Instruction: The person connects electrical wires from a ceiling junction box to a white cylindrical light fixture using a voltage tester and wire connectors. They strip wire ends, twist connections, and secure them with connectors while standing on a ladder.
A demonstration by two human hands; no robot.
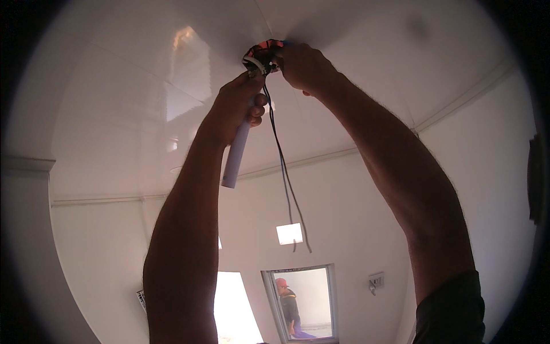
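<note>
Overhead, a dark round opening (264, 54) with reddish and black parts shows in the ceiling. My left hand (240, 103) is closed around a pale tube (235, 160), whose lower end slants down to the left. A white curved piece (254, 63) shows just above that hand, at the opening. My right hand (306, 66) is at the opening's right edge with its fingers bent inward; what they pinch is hidden. Two thin dark wires (277, 143) hang down from the opening between my arms, their lower ends loose.
The ceiling (114, 114) is glossy and reflects light. Below, a framed pane (301, 304) shows a person in a red cap, beside a bright opening (235, 309). A wall socket (376, 281) is at right, and a small bright square (289, 234) sits behind the wires.
</note>
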